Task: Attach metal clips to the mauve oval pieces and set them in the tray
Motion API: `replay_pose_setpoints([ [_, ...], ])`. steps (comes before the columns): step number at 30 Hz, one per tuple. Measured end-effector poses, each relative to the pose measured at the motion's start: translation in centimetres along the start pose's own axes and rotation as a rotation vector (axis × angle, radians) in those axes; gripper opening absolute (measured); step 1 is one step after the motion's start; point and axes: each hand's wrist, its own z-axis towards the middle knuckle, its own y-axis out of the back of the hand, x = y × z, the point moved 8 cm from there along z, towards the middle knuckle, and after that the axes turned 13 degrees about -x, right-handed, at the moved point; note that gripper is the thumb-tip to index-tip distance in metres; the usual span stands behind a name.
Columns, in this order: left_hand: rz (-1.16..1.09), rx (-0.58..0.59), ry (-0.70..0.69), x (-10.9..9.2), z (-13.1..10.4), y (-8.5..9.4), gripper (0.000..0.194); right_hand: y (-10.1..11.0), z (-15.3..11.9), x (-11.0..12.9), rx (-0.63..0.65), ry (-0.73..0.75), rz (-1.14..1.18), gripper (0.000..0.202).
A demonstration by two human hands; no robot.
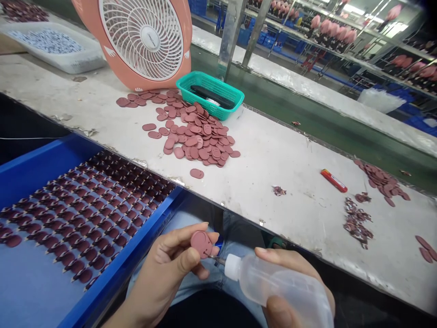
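Between its thumb and fingers, my left hand [170, 269] holds a flat reddish-pink oval piece [200, 243] with small dark marks on its face. My right hand [300, 278] is wrapped round a translucent squeeze bottle [280, 282] with a white cap and a thin metal nozzle. The nozzle tip points left and meets the lower right edge of the piece, at a small dark mark. Both hands are above my lap, in front of the table edge. A large pile of similar oval pieces [201, 136] lies on the table beyond them.
A blue tray [160, 214] with rows of dark red parts stands at left. On the table [259, 159] are a pink fan [150, 38], green basket [232, 109], white tray [78, 61], red tube [333, 180], small brown parts [357, 221] and more ovals [382, 180].
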Motion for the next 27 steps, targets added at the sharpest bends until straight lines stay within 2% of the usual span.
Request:
replay_pose_setpoints([
  [8, -0.035, -0.005, -0.021, -0.4, 0.0, -0.1, 0.03, 0.4, 0.0, -0.2, -0.036, 0.004, 0.025, 0.042],
  [15, -0.009, -0.009, -0.035, -0.5, 0.0, 0.0, 0.03, -1.0, 0.8, 0.8, 0.0, -0.027, 0.129, 0.037],
  [19, 0.014, -0.012, -0.039, -0.6, 0.0, 0.0, 0.029, -1.0, 1.0, 0.3, -0.013, -0.071, 0.147, 0.034],
  [21, 0.016, -0.014, -0.037, -0.6, 0.0, 0.0, 0.029, -0.9, 1.1, 0.3, -0.01, -0.04, 0.16, 0.035],
  [24, 0.01, -0.024, -0.042, -0.6, 0.0, 0.1, 0.03, -0.4, 1.2, 0.4, -0.057, 0.003, 0.139, 0.039],
  [27, 0.015, -0.033, -0.051, -0.6, 0.0, 0.2, 0.029, -0.2, 1.1, -0.2, -0.098, -0.069, 0.144, 0.04],
])
